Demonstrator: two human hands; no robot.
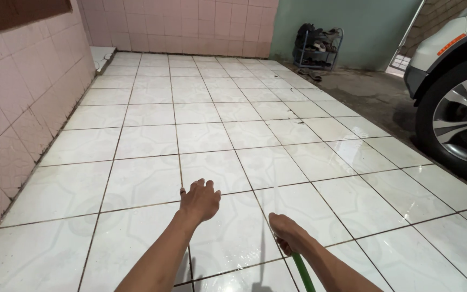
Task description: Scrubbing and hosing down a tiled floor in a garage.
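Green hose [302, 272], slim and smooth, clamped in the right hand [289, 233] low over the glossy white tiled floor [147, 140]; thin water jet leaving it. Left hand [200, 200] held out empty, fingers loosely spread. Pink tiled wall [17, 103] left; car wheel [460, 121] right.

There were two hands, the left hand [200, 201] and right hand [289, 233], one green hose [302, 272], one car [452, 81], and one shoe rack [318, 47].

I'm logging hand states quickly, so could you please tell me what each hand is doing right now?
Left hand: open, holding nothing.
Right hand: closed around the green hose.
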